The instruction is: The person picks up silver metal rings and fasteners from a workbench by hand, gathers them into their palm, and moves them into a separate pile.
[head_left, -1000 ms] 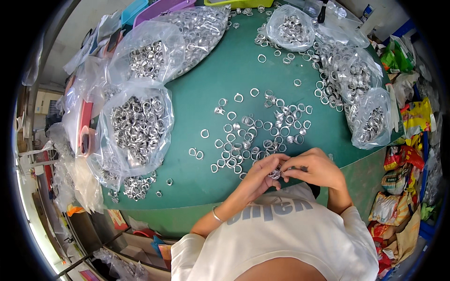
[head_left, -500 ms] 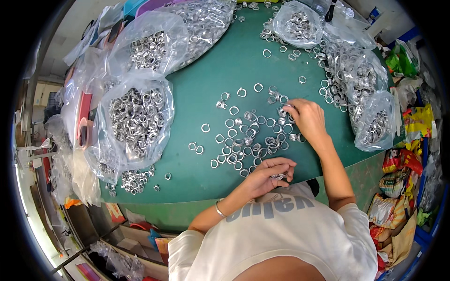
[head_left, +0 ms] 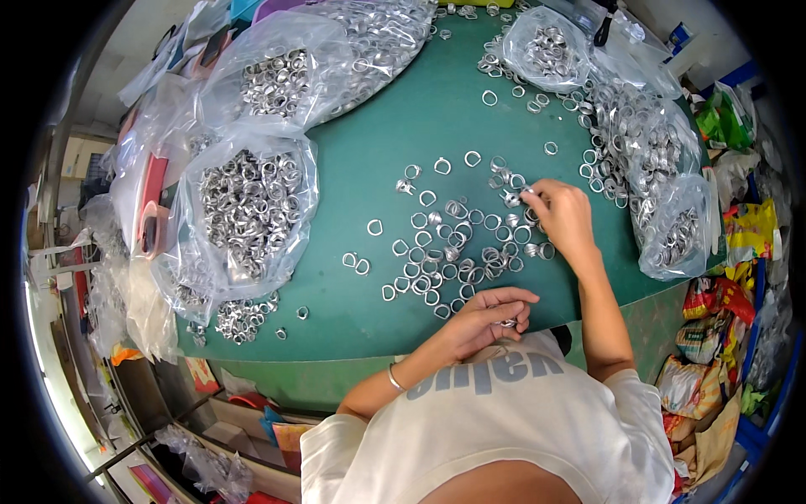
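Many loose silvery metal rings (head_left: 426,198) lie scattered over the green tabletop (head_left: 361,160) in front of me. My right hand (head_left: 564,217) rests at the right side of this spread. Its thumb and index finger are pinched together on a small ring (head_left: 527,192), which the fingertips partly cover. Close to the table's front edge, my left hand (head_left: 491,319) is half curled, with its index finger pointing right. A metal ring (head_left: 509,322) shows within its curled fingers; whether there are more inside is hidden.
Clear plastic bags full of rings stand on the left, such as this bag (head_left: 252,214). More bags (head_left: 672,235) line the right side, with rings spilled beside them. A small ring pile (head_left: 242,322) sits at the front left. Coloured packages (head_left: 701,386) lie beyond the table's right edge.
The whole view has shifted slightly. My left index finger is stretched out a little straighter, while my right hand stays at the same part of the spread, fingertips still pinched.
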Demonstrator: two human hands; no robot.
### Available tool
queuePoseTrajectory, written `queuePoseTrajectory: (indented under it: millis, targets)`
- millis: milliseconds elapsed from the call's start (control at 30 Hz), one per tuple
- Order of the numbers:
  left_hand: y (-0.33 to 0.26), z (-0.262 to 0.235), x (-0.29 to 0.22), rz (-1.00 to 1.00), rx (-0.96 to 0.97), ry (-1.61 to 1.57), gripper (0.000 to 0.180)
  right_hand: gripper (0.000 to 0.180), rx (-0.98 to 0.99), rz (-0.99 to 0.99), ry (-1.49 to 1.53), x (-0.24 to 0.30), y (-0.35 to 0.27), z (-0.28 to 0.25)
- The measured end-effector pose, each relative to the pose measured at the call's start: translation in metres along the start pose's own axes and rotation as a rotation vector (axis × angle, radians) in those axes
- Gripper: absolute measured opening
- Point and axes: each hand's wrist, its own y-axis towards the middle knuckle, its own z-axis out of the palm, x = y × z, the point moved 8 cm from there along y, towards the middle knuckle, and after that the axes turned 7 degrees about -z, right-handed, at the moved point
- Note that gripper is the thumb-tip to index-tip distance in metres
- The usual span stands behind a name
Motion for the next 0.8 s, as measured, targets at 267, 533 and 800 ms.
queuePoseTrajectory:
  millis: [267, 533, 800]
  targets:
    - [-0.008, -0.009, -0.005, 0.035, 0.017, -0.063, 0.026, 0.013, -0.081, -0.124, 0.095, 0.008, 0.0, 0.004]
    - [-0.026, -0.013, -0.009, 0.061, 0.025, -0.074, 0.024, 0.021, 0.255, -0.223, -0.006, 0.029, 0.005, 0.018]
    - [-0.046, -0.029, -0.017, 0.082, 0.038, -0.089, 0.022, 0.015, 0.227, -0.17, -0.021, 0.022, 0.007, 0.023]
